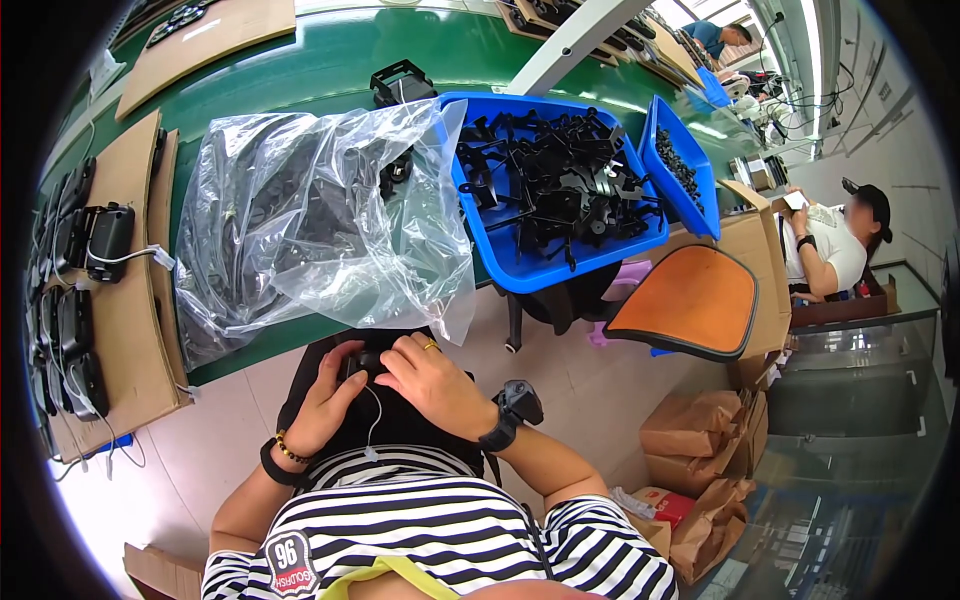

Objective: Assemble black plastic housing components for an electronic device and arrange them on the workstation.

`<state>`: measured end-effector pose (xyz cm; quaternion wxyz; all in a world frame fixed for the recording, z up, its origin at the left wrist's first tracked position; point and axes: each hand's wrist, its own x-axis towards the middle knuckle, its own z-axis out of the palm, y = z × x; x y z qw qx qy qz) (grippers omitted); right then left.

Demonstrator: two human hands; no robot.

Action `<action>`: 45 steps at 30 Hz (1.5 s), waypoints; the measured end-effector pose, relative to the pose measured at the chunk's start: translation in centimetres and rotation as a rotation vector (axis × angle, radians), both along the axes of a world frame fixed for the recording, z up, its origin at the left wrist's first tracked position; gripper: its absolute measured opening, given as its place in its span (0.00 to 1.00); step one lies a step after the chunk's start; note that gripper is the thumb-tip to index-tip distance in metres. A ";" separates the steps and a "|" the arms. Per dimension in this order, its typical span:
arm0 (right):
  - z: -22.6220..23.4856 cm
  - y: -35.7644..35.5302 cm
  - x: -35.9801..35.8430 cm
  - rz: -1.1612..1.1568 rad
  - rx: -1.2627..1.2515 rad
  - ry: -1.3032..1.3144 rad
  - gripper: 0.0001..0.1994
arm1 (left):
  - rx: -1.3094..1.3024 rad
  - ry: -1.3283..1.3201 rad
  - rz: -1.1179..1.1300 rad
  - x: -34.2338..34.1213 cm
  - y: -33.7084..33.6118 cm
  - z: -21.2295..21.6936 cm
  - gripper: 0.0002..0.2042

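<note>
Head view, looking down over the person's lap. Green worktop (330, 70) spans the far half of the scene, its near edge running from lower left to the right. On it, at centre left, lies a large clear plastic bag (320, 210), crumpled, with dark parts showing dimly through it; its near corner hangs over the worktop edge just above the hands. Right of the bag sits a blue bin (600, 258) piled with black plastic brackets (560, 180); a smaller blue bin (690, 190) of small black pieces leans at its right side. Along the left edge, a brown cardboard sheet (130, 310) carries a row of black devices (105, 240) with white cables. An orange chair seat (690, 300) stands on the right, below the bins; brown paper bags (700, 440) rest on the floor nearer still.

Item in hand: a small black part (362, 362), dark and matt, held low in the lap against black cloth, near centre. A thin white cable (374, 420) trails from it toward the striped shirt. Most of its outline is covered by fingers, so its exact shape cannot be told.

Left hand (325, 400), with a beaded bracelet and black band at the wrist, grips the part from the left. Right hand (435, 385), ringed, with a black wrist device, lies over it from the right. Both hands are closed on the part, close together.
</note>
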<state>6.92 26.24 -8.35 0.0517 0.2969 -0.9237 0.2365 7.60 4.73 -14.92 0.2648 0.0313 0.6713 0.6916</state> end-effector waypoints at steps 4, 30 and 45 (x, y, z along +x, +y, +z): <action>-0.1 -0.1 -0.2 -0.016 0.049 0.037 0.13 | -0.014 0.010 -0.042 0.0 -0.3 0.4 0.27; -1.2 -2.5 -0.7 -0.256 0.048 0.206 0.15 | -0.029 0.159 0.007 0.4 0.1 0.7 0.26; 1.0 0.3 0.8 -0.063 0.143 -0.041 0.15 | -0.030 0.163 -0.019 0.5 0.1 1.3 0.26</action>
